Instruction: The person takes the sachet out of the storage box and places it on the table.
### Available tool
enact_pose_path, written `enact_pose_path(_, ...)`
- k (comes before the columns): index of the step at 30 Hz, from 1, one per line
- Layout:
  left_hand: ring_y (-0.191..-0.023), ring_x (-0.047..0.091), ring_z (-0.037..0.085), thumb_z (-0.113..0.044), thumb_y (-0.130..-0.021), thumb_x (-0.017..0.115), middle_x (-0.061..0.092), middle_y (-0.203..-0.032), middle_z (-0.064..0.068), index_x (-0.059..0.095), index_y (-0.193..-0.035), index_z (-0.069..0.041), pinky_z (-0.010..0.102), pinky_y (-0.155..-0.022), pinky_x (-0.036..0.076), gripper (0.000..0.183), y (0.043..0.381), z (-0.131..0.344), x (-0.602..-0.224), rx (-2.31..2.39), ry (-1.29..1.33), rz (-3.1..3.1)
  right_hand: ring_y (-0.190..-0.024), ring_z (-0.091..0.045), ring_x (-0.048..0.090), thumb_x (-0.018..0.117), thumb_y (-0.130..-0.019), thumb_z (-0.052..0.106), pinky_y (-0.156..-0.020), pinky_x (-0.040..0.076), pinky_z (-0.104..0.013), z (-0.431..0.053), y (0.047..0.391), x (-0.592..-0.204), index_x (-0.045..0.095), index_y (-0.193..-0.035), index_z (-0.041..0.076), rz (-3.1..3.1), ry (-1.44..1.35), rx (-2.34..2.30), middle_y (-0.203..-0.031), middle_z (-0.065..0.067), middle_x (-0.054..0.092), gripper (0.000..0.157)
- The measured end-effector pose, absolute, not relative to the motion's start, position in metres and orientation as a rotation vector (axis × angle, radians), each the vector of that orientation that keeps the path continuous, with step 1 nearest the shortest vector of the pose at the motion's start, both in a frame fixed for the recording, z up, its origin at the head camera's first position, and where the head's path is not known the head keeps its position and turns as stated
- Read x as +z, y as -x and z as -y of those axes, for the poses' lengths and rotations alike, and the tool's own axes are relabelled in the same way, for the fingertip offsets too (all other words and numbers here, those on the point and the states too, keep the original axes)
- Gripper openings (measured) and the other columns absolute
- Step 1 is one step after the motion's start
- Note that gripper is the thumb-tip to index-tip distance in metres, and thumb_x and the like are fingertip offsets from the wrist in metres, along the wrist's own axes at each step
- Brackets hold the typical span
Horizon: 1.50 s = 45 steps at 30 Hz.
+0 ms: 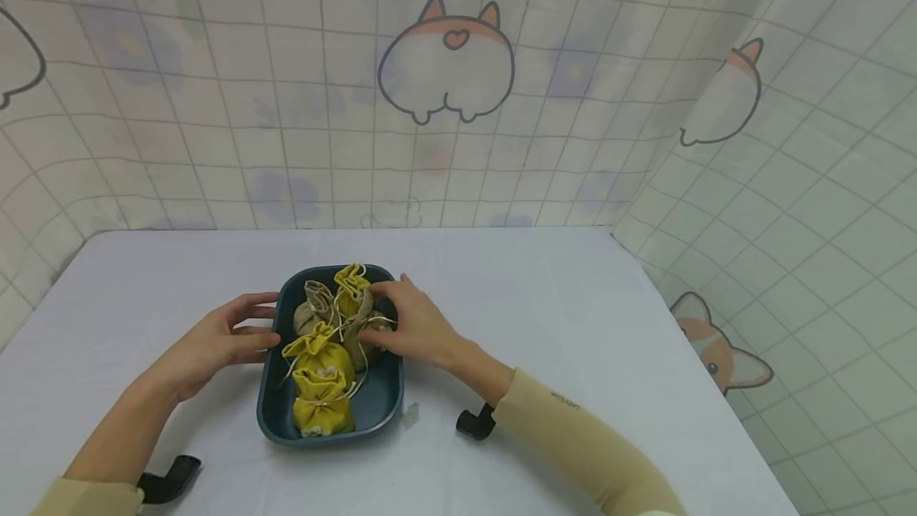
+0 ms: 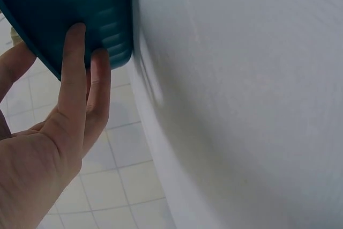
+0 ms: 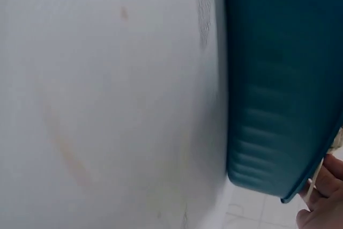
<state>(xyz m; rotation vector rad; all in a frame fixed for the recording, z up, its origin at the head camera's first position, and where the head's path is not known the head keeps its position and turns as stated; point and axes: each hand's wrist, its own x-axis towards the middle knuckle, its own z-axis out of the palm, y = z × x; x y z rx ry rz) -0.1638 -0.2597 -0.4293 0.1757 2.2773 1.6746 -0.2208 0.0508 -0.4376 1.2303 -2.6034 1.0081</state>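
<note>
A dark teal basin (image 1: pixel 380 396) holds several small drawstring pouches. Two yellow pouches, the front one (image 1: pixel 324 406) and the middle one (image 1: pixel 325 358), lie along its left side, and a third yellow pouch (image 1: pixel 349 293) is at the back. One brown pouch (image 1: pixel 310 315) sits at the back left. My right hand (image 1: pixel 419 325) reaches over the right rim and grips the other brown pouch (image 1: pixel 355 339) between thumb and fingers. Against the basin's left outer wall (image 2: pixel 110 20), the fairly straight fingers of my left hand (image 1: pixel 222 345) rest, the thumb close to the rim.
The basin stands on a table with a white cloth (image 1: pixel 544 301). Behind and to the right hangs a checked curtain (image 1: pixel 301 102) with cartoon animal prints. Black wrist mounts (image 1: pixel 172 480) show below both forearms. A small translucent patch (image 1: pixel 410 416) lies by the basin's right front corner.
</note>
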Motion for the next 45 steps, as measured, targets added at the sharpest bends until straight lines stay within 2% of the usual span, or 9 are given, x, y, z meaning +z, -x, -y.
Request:
enact_pose_path(2,-0.131,0.049,0.051,-0.012,-0.099,0.069,0.033,-0.152,0.035,0.019,-0.160,0.002,0.043,-0.089,0.060,0.080,0.164,0.260,-0.429,1.675,-0.178,-2.279,-0.122,-0.022,0.062,0.085,-0.088,0.025,-0.125,0.014,-0.034,-0.048,0.220,-0.439,0.057,-0.135,0.000,2.581,-1.228,1.041,-0.129,-0.012,0.065,0.061)
enact_pose_path(4,-0.131,0.049,0.051,-0.013,-0.099,0.069,0.033,-0.152,0.035,0.019,-0.160,0.002,0.043,-0.089,0.059,0.080,0.163,0.260,-0.429,1.672,-0.181,-2.284,-0.117,-0.020,0.064,0.085,-0.087,0.022,-0.121,0.027,-0.031,-0.047,0.218,-0.440,0.057,-0.134,0.001,2.562,-1.218,1.074,-0.126,-0.011,0.066,0.058)
enact_pose_path(9,-0.131,0.049,0.050,-0.013,-0.100,0.069,0.033,-0.152,0.035,0.019,-0.160,0.002,0.044,-0.090,0.059,0.080,0.163,0.260,-0.430,1.674,-0.187,-2.288,-0.112,-0.016,0.065,0.083,-0.089,0.018,-0.098,0.052,-0.027,-0.045,0.217,-0.445,0.057,-0.132,0.003,2.524,-1.201,1.136,-0.122,-0.008,0.069,0.053)
enact_pose_path(16,-0.130,0.050,0.050,-0.013,-0.100,0.069,0.033,-0.152,0.035,0.020,-0.160,0.002,0.043,-0.089,0.059,0.079,0.163,0.260,-0.429,1.673,-0.183,-2.286,-0.109,-0.018,0.068,0.083,-0.088,0.013,-0.096,0.053,-0.027,-0.045,0.215,-0.444,0.059,-0.129,0.003,2.492,-1.195,1.141,-0.116,-0.008,0.072,0.048)
enact_pose_path(22,-0.130,0.050,0.049,-0.013,-0.099,0.069,0.033,-0.152,0.034,0.020,-0.160,0.002,0.043,-0.089,0.060,0.080,0.163,0.260,-0.429,1.674,-0.181,-2.285,-0.106,-0.019,0.069,0.082,-0.087,0.006,-0.092,0.057,-0.033,-0.045,0.212,-0.439,0.062,-0.125,0.002,2.464,-1.208,1.159,-0.115,-0.009,0.073,0.043)
enact_pose_path(27,-0.130,0.051,0.048,-0.013,-0.100,0.069,0.033,-0.152,0.034,0.019,-0.160,0.002,0.042,-0.089,0.060,0.080,0.162,0.260,-0.429,1.676,-0.180,-2.283,-0.103,-0.018,0.070,0.081,-0.087,0.005,-0.091,0.056,-0.025,-0.043,0.210,-0.436,0.063,-0.123,0.001,2.442,-1.207,1.165,-0.112,-0.010,0.073,0.041)
enact_pose_path(31,-0.130,0.051,0.048,-0.013,-0.100,0.069,0.033,-0.152,0.034,0.019,-0.160,0.002,0.042,-0.089,0.060,0.080,0.161,0.260,-0.428,1.677,-0.174,-2.275,-0.102,-0.017,0.069,0.081,-0.086,0.004,-0.091,0.055,-0.023,-0.043,0.208,-0.436,0.064,-0.123,0.001,2.414,-1.194,1.179,-0.110,-0.010,0.073,0.042)
enact_pose_path(37,-0.130,0.051,0.048,-0.013,-0.100,0.069,0.033,-0.152,0.034,0.019,-0.161,0.002,0.042,-0.089,0.059,0.080,0.161,0.260,-0.428,1.680,-0.177,-2.273,-0.098,-0.017,0.068,0.080,-0.086,0.001,-0.083,0.057,-0.022,-0.045,0.206,-0.427,0.063,-0.124,0.000,2.332,-1.173,1.309,-0.108,-0.010,0.073,0.041)
enact_pose_path(45,-0.123,0.057,0.040,-0.015,-0.101,0.067,0.033,-0.152,0.034,0.019,-0.161,0.001,0.042,-0.090,0.059,0.078,0.161,0.260,-0.430,1.682,-0.180,-2.274,-0.103,-0.018,0.068,0.077,-0.089,0.000,-0.085,0.060,-0.033,-0.050,0.203,-0.413,0.064,-0.124,0.002,2.319,-1.084,1.434,-0.111,-0.010,0.072,0.038)
